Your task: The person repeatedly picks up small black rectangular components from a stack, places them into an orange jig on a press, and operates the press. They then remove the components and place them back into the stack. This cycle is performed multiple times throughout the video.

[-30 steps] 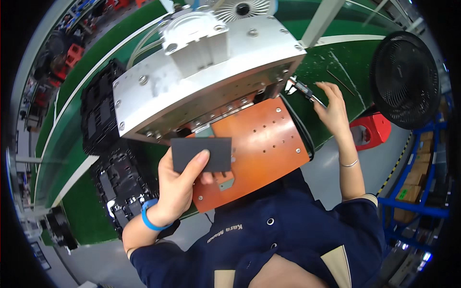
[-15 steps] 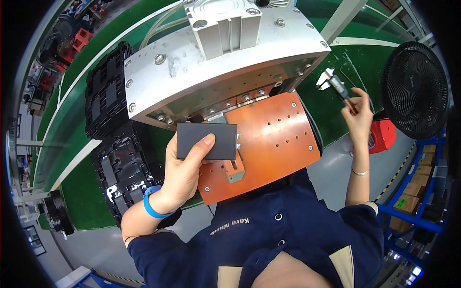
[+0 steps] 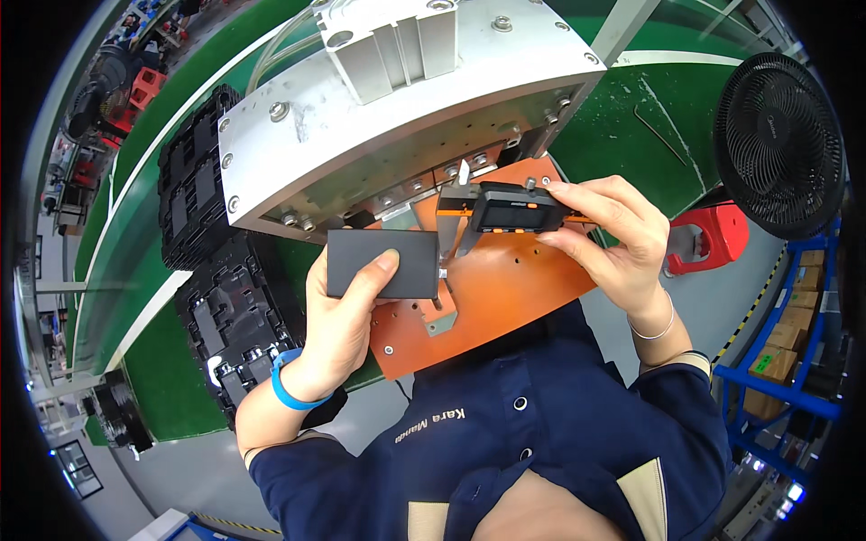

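A flat dark grey rectangular plate point(image 3: 401, 266) is gripped in my left hand point(image 3: 338, 311), thumb on its upper face and the other fingers hidden beneath. My right hand point(image 3: 622, 234) pinches a digital caliper point(image 3: 519, 209) between thumb and fingers. The caliper's jaws lie close to the plate's right edge; I cannot tell whether they touch it. Both things are above the orange base plate point(image 3: 514, 316) of a metal press fixture point(image 3: 415, 117). On that base, a small orange and grey block point(image 3: 439, 317) sits just beyond the plate's near right corner.
Black plastic trays point(image 3: 239, 316) are stacked left of the fixture on the green table point(image 3: 162, 379). To the right lie a hex key point(image 3: 660, 135) and a black fan point(image 3: 778, 144). A red stool point(image 3: 722, 239) stands lower right, by a blue rack point(image 3: 767, 379) with cardboard boxes.
My right hand has picked the caliper up off the green table and brought it left, beside the plate. My left hand still holds the plate in nearly the same place.
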`<state>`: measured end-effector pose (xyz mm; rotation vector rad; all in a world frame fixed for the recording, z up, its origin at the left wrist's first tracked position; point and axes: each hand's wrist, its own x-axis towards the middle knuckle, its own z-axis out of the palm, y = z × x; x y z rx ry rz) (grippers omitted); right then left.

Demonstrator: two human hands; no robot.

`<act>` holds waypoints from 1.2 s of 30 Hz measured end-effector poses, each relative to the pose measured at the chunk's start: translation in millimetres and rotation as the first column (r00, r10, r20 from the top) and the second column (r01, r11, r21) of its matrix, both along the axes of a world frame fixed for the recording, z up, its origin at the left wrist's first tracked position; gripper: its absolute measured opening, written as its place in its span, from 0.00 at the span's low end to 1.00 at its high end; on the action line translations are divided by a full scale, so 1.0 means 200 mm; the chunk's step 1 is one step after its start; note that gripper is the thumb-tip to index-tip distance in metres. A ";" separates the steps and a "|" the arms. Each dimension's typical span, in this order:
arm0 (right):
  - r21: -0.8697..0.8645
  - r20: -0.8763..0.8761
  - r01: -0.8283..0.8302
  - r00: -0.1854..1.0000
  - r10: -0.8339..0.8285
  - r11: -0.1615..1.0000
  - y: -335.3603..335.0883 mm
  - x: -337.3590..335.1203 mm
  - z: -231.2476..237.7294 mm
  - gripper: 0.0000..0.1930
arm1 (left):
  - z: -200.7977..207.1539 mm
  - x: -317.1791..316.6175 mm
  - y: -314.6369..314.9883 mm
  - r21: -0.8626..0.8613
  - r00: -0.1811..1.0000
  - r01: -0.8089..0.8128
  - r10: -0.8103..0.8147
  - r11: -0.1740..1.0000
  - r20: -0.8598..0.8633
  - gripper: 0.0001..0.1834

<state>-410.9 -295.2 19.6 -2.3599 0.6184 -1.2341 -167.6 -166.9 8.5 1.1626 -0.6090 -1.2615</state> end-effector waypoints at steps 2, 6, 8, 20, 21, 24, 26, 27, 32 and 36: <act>0.004 0.002 0.004 1.000 -0.004 1.000 0.01 0.01 -0.01 0.22 | -0.01 0.01 0.01 -0.005 1.000 0.022 -0.022 1.000 0.001 0.09; -0.005 -0.017 0.003 1.000 -0.003 1.000 0.01 0.01 -0.03 0.22 | -0.01 0.01 0.01 -0.015 1.000 0.011 -0.012 1.000 -0.014 0.11; -0.001 -0.010 0.005 1.000 -0.005 1.000 0.00 0.01 -0.04 0.22 | -0.01 0.01 0.01 -0.021 0.999 0.035 -0.035 0.999 -0.024 0.11; -0.033 0.021 0.007 1.000 -0.006 0.999 -0.01 0.03 -0.06 0.22 | 0.00 0.01 0.00 0.009 1.000 0.020 -0.021 1.000 0.015 0.08; -0.036 0.025 0.006 1.000 -0.005 0.999 -0.01 0.03 -0.06 0.22 | 0.00 0.01 0.00 0.009 1.000 0.014 -0.015 1.000 0.014 0.09; -0.046 0.031 0.005 1.000 -0.003 0.999 -0.02 0.03 -0.07 0.22 | -0.01 0.01 0.00 0.008 1.000 0.008 -0.008 1.000 0.021 0.09; -0.046 0.028 0.009 1.000 -0.008 0.999 -0.02 0.03 -0.07 0.22 | -0.03 0.02 0.01 0.006 0.998 0.021 -0.022 1.000 0.054 0.10; -0.042 0.023 0.016 1.000 -0.015 0.999 -0.01 0.03 -0.07 0.22 | -0.03 0.02 0.01 0.005 0.997 0.028 -0.028 1.000 0.071 0.11; -0.027 0.063 0.014 0.998 -0.012 1.000 0.00 0.03 -0.06 0.22 | -0.02 0.01 0.00 0.001 1.000 0.013 -0.013 1.000 0.007 0.09; -0.008 0.048 -0.025 0.999 0.025 1.000 0.03 0.02 -0.06 0.23 | -0.01 0.01 0.01 -0.004 1.000 -0.013 0.013 1.000 0.001 0.08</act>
